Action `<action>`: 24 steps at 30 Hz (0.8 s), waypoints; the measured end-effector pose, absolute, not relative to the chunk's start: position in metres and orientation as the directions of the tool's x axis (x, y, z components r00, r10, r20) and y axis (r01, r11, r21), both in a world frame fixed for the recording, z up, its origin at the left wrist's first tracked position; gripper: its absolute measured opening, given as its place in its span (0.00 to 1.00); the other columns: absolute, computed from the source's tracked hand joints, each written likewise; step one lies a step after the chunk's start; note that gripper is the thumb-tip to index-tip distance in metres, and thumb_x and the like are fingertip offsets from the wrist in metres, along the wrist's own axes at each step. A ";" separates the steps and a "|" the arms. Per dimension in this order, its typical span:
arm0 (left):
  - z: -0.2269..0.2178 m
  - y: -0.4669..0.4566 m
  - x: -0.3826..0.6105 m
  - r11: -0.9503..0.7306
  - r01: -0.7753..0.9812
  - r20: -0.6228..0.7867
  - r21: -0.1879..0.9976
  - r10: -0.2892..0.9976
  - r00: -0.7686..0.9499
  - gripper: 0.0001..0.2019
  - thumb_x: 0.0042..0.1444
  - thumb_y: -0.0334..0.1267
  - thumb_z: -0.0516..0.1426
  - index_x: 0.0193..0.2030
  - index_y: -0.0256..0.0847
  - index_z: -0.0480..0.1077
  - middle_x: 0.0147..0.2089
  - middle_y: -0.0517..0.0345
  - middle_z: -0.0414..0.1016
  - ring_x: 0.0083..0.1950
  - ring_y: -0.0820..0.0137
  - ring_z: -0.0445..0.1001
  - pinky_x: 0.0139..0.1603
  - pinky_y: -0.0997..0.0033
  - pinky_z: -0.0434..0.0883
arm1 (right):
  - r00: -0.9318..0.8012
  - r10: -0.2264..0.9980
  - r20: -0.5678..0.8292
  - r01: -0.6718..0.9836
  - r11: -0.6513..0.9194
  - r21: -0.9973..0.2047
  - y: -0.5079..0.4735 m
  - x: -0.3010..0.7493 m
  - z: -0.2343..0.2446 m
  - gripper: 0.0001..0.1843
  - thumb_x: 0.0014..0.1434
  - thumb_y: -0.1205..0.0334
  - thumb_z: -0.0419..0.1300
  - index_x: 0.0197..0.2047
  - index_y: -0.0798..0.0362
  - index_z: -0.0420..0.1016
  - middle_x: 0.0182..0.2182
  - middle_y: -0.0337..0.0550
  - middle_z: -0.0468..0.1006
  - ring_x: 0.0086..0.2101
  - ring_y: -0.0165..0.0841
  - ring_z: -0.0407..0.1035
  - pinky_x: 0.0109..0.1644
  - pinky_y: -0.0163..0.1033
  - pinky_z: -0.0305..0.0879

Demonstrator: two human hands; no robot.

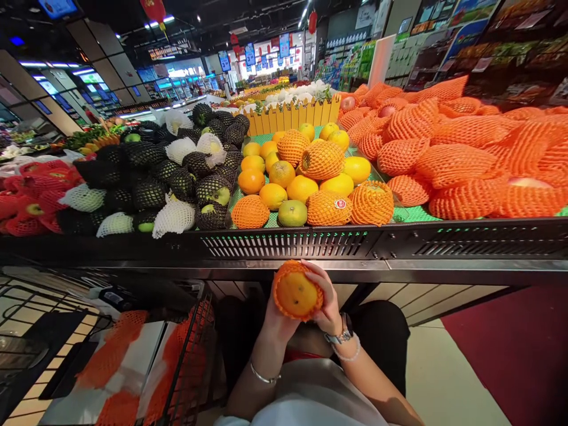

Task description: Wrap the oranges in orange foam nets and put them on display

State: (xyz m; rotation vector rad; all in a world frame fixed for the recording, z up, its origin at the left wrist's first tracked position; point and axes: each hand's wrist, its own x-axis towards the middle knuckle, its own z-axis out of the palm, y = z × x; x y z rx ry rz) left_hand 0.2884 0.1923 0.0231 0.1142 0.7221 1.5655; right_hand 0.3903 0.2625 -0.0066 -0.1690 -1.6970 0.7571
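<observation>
Between my hands is an orange (pixel 295 290) in an orange foam net sleeve, its bare end facing up through the net's frilled opening. My left hand (pixel 278 322) cups it from the left and below; most of those fingers are hidden behind the fruit. On the right side my right hand (pixel 327 299) wraps its fingers round the sleeve. Both hands are just below the front edge of the fruit stand. Beyond them lies a pile of oranges (pixel 302 188), some loose and some in orange nets (pixel 329 208).
A black slotted rail (pixel 288 244) runs along the stand's front. Fruit in black nets (pixel 148 192) lies left, larger fruit in orange nets (pixel 461 160) right. A yellow picket divider (pixel 293 118) stands behind. At lower left, a wire cart (pixel 184 355) holds empty orange foam nets (pixel 113 349).
</observation>
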 end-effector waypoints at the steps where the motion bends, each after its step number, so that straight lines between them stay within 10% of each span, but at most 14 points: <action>1: 0.023 0.190 0.288 0.064 -0.878 -0.376 0.474 0.917 -0.136 0.14 0.61 0.45 0.55 0.46 0.39 0.74 0.49 0.49 0.76 0.56 0.60 0.73 0.62 0.58 0.67 | -0.277 0.454 0.847 -0.274 0.808 -0.522 0.263 0.390 -0.006 0.38 0.60 0.31 0.51 0.66 0.41 0.60 0.63 0.50 0.63 0.61 0.49 0.60 0.63 0.59 0.60; 7: 0.042 0.187 0.290 0.071 -0.916 -0.502 0.394 0.852 -0.150 0.24 0.69 0.49 0.42 0.49 0.35 0.73 0.49 0.47 0.77 0.55 0.61 0.73 0.63 0.58 0.66 | -0.341 0.474 0.812 -0.286 0.770 -0.570 0.262 0.390 -0.003 0.51 0.49 0.31 0.62 0.70 0.43 0.52 0.65 0.54 0.61 0.63 0.51 0.58 0.65 0.58 0.58; 12: 0.041 0.189 0.290 0.016 -0.874 -0.264 0.485 0.956 -0.129 0.23 0.64 0.53 0.51 0.55 0.39 0.73 0.59 0.50 0.73 0.63 0.59 0.68 0.70 0.54 0.59 | -0.331 0.732 0.595 -0.320 0.506 -0.801 0.260 0.400 0.010 0.41 0.65 0.32 0.42 0.71 0.49 0.55 0.65 0.52 0.63 0.63 0.43 0.60 0.68 0.51 0.56; 17: 0.023 0.190 0.288 -0.019 -0.808 -0.184 0.589 0.970 -0.157 0.31 0.50 0.58 0.64 0.56 0.42 0.74 0.64 0.51 0.68 0.71 0.57 0.58 0.74 0.56 0.52 | -0.396 0.830 0.392 -0.130 0.372 -0.919 0.277 0.421 0.040 0.23 0.67 0.45 0.53 0.50 0.51 0.81 0.50 0.49 0.78 0.51 0.41 0.72 0.60 0.47 0.66; 24: 0.017 0.190 0.288 -0.063 -0.726 -0.076 0.685 0.985 -0.157 0.34 0.53 0.57 0.62 0.63 0.40 0.68 0.67 0.46 0.64 0.71 0.52 0.57 0.71 0.52 0.55 | -0.427 0.820 0.382 0.031 0.436 -0.900 0.297 0.430 0.048 0.19 0.60 0.46 0.61 0.34 0.54 0.81 0.33 0.47 0.78 0.34 0.36 0.71 0.37 0.39 0.67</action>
